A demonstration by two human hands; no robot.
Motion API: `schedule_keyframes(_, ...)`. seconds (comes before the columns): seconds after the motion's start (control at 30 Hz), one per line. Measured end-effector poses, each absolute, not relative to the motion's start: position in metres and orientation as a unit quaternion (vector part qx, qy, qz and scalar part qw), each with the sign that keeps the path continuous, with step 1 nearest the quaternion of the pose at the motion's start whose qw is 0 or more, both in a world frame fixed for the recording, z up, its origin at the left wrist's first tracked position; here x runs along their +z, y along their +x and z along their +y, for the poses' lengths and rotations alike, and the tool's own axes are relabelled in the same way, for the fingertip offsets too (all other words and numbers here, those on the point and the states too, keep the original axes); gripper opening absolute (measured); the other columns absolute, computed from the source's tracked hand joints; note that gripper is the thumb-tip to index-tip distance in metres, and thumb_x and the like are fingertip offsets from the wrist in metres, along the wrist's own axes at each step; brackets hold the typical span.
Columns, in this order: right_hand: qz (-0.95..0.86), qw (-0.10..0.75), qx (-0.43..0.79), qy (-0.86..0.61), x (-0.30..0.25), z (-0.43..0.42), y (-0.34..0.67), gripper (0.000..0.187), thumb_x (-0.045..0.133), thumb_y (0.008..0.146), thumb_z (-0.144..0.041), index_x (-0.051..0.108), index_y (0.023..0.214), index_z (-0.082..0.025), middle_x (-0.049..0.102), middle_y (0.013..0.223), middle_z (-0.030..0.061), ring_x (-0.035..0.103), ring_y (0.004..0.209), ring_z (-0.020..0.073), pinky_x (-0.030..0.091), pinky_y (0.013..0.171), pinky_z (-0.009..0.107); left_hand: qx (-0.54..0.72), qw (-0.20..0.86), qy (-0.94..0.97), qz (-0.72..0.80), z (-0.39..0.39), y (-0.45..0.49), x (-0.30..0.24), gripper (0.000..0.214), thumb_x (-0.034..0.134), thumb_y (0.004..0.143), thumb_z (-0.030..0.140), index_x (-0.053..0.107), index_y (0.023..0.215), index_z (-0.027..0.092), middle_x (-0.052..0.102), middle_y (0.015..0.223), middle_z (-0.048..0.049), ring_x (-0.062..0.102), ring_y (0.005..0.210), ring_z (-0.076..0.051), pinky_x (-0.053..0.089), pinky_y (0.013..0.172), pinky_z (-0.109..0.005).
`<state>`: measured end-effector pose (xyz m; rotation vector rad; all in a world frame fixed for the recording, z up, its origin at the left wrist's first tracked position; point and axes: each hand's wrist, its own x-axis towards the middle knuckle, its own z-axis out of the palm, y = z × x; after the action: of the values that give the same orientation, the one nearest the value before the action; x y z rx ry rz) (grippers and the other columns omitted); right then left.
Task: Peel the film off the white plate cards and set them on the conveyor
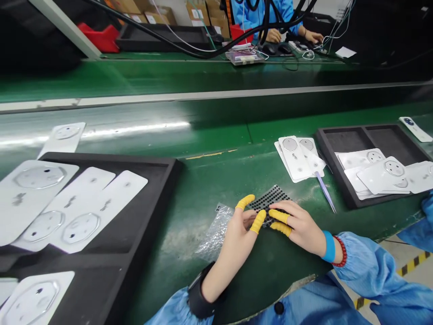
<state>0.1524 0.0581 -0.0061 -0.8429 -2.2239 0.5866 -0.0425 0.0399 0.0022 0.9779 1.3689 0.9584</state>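
A small black sheet of dots (270, 198) lies on the green table in front of me. My left hand (240, 234), with yellow finger cots on thumb and forefinger, pinches at the sheet's near edge. My right hand (297, 225), also with yellow cots, rests its fingertips on the same sheet, fingers curled and pressed together. What, if anything, the fingertips hold is too small to see. A piece of clear bubble wrap (216, 230) lies under my left hand.
A black foam tray (162, 189) at left holds several white plates. A second black tray (341, 180) at right holds more. A stack of white plates (296, 158) and tweezers (325, 192) lie between. A person in blue (270, 13) works across the conveyor belt (135, 113).
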Motion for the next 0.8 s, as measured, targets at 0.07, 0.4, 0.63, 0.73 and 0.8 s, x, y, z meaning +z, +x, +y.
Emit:
schedule_keyframes(0.07, -0.851, 0.337, 0.263, -0.305, -0.001, 0.058, 0.149, 0.03, 0.06, 0.094, -0.03, 0.061, 0.121, -0.018, 0.065, 0.118, 0.0144, 0.062, 0.108, 0.0233, 0.056, 0.092, 0.041, 0.434, 0.586, 0.394, 0.56, 0.041, -0.042, 0.002, 0.061, 0.069, 0.074, 0.039, 0.044, 0.123, 0.014, 0.067, 0.065, 0.0021, 0.069, 0.071, -0.02, 0.052, 0.067, -0.03)
schedule_keyframes(0.4, -0.857, 0.339, 0.225, -0.315, 0.004, 0.063, 0.135, 0.016, 0.051, 0.097, -0.017, 0.066, 0.097, -0.015, 0.068, 0.098, 0.0111, 0.065, 0.088, 0.0183, 0.058, 0.074, 0.031, 0.455, 0.617, 0.34, 0.544, 0.036, -0.035, 0.001, 0.078, 0.073, 0.071, 0.031, 0.036, 0.136, 0.011, 0.059, 0.05, 0.0094, 0.06, 0.052, -0.014, 0.049, 0.057, -0.025)
schedule_keyframes(0.63, -0.953, 0.223, -0.032, -0.204, -0.005, 0.061, 0.124, 0.033, 0.044, 0.093, -0.007, 0.06, 0.066, -0.015, 0.068, 0.089, 0.0102, 0.06, 0.077, 0.0168, 0.052, 0.089, 0.038, 0.445, 0.631, 0.249, 0.584, 0.036, -0.039, -0.011, 0.093, 0.078, 0.057, 0.027, 0.037, 0.139, 0.014, 0.066, 0.056, 0.0068, 0.066, 0.057, -0.015, 0.054, 0.058, -0.025)
schedule_keyframes(0.73, -0.965, 0.185, -0.053, -0.178, -0.013, 0.068, 0.124, 0.031, 0.043, 0.095, -0.012, 0.062, 0.071, -0.016, 0.068, 0.092, 0.0083, 0.059, 0.075, 0.0156, 0.052, 0.084, 0.034, 0.433, 0.635, 0.256, 0.587, 0.037, -0.043, -0.017, 0.093, 0.076, 0.059, 0.025, 0.035, 0.142, 0.019, 0.066, 0.056, 0.0081, 0.069, 0.06, -0.017, 0.057, 0.06, -0.027)
schedule_keyframes(0.8, -0.968, 0.177, -0.057, -0.167, -0.018, 0.072, 0.124, 0.028, 0.043, 0.095, -0.014, 0.063, 0.075, -0.016, 0.067, 0.094, 0.0069, 0.059, 0.073, 0.0147, 0.052, 0.073, 0.03, 0.425, 0.639, 0.264, 0.584, 0.038, -0.046, -0.02, 0.095, 0.075, 0.059, 0.024, 0.031, 0.143, 0.021, 0.066, 0.057, 0.0082, 0.069, 0.06, -0.017, 0.058, 0.062, -0.028)
